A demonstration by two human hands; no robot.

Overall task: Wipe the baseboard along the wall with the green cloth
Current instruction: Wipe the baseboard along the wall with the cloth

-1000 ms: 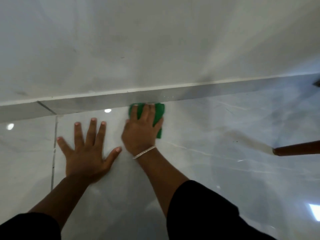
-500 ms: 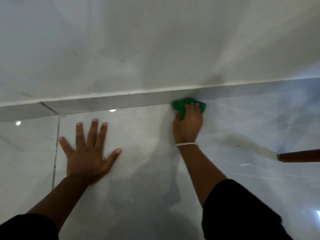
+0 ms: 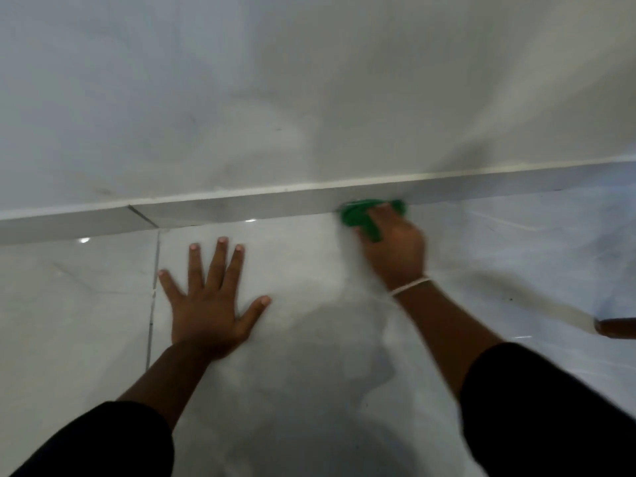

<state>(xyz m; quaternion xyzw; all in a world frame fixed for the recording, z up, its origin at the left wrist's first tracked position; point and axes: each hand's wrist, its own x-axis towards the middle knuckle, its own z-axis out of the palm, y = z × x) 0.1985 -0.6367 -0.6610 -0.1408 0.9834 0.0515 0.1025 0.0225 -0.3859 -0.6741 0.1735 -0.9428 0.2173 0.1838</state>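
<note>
**Baseboard wipe: cloth pressed to the skirting, other palm braced**

Baseboard (image 3: 241, 204) runs as a grey strip across the view from 9 o'clock up toward 3 o'clock, where the wall (image 3: 309, 80) meets the glossy floor (image 3: 309, 339). The green cloth (image 3: 361, 218) sits at about 1 o'clock from the frame's centre, bunched against the lower face of that strip, right at the seam with the tiles. Judging by the task, it is crumpled rather than spread so that the pressure lands on the narrow band and not on the floor.

The right hand (image 3: 392, 253) is curled over the cloth, fingers wrapped round it and pushing it into the skirting; motion blur hides how tightly. A pale band (image 3: 409, 285) circles that wrist.

The left hand (image 3: 210, 304) holds nothing: it lies flat and fully splayed on the tile at 8 o'clock from the cloth, well apart from it, most likely as a prop for a low, leaning body. A brown rod-like end (image 3: 616, 328) shows at 4 o'clock; what it is I cannot tell.
</note>
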